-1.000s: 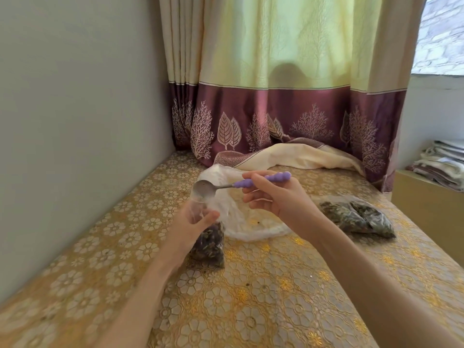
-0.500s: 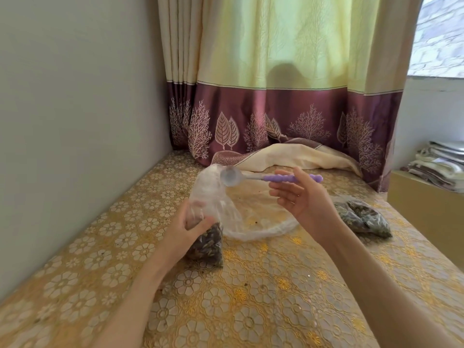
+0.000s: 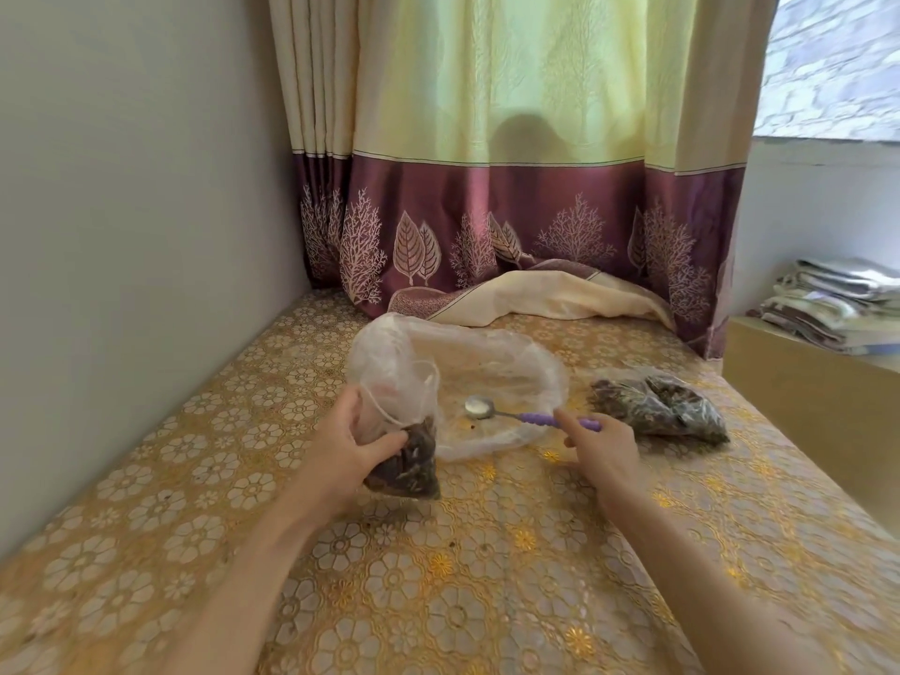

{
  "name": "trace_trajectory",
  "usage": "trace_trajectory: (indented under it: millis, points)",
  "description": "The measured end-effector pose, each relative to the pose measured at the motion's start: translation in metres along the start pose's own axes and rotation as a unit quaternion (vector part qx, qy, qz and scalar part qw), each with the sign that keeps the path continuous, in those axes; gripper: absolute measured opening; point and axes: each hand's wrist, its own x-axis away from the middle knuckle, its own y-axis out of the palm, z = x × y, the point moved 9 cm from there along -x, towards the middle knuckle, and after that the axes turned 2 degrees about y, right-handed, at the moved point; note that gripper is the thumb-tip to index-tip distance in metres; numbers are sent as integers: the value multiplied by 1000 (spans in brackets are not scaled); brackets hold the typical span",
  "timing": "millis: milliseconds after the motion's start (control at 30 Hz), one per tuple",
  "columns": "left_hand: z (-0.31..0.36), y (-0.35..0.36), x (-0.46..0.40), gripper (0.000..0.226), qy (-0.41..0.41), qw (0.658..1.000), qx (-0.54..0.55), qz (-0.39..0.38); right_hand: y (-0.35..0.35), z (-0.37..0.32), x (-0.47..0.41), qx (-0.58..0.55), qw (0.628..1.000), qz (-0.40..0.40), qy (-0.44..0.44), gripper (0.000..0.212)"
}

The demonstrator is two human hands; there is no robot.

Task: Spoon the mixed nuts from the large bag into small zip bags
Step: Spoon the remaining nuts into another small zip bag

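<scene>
Purple-handled spoon (image 3: 528, 417) lies in the seemingly emptied large bag (image 3: 492, 377), your right hand (image 3: 604, 448) pinching it; left hand (image 3: 348, 445) grips the small zip bag (image 3: 406, 460). Seal next.

Two hands: left hand (image 3: 346, 445) at 9 o'clock, right hand (image 3: 603, 445) at 3 o'clock. One spoon (image 3: 526, 415), centre. One large bag (image 3: 492, 377), at 12 o'clock. Three small zip bags of nuts: one (image 3: 406, 465) at 8 o'clock, two (image 3: 618, 398) (image 3: 682, 406) at 2 o'clock.
</scene>
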Motion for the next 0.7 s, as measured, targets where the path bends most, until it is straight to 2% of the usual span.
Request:
trace_trajectory:
  millis: [67, 167, 233, 267, 333, 367, 433, 500, 533, 600, 700]
  points:
    - [-3, 9, 1, 40, 1, 1000, -16, 11, 0, -6, -2, 99, 994, 26, -36, 25]
    - [-9, 22, 3, 25, 27, 996, -84, 22, 7, -9, -3, 186, 979, 10, -80, 26]
    - [-8, 31, 4, 19, 50, 992, -113, 26, 5, -13, 3, 264, 957, 46, -109, 26]
    - [-7, 34, 4, 18, 55, 991, -118, 28, 2, -20, 10, 282, 946, 81, -140, 26]
    - [-6, 36, 3, 20, 59, 991, -116, 35, 0, -41, 32, 227, 935, 115, -245, 23]
    - [-6, 36, 4, 22, 58, 991, -112, 35, 4, -47, 40, 174, 941, 78, -281, 22]
    - [-4, 38, 6, 25, 54, 993, -97, 35, 31, -49, 55, 69, 953, -96, -280, 27]
    - [0, 41, 10, 34, 54, 995, -72, 38, 64, -43, 73, 20, 936, -266, -231, 40]
    - [2, 41, 12, 42, 53, 996, -58, 41, 76, -41, 82, 20, 922, -312, -227, 41]
    - [5, 44, 14, 55, 53, 998, -20, 40, 84, -43, 90, 19, 910, -329, -250, 30]
    - [9, 50, 18, 68, 38, 998, 49, 33, 77, -47, 89, -66, 913, -326, -235, 22]
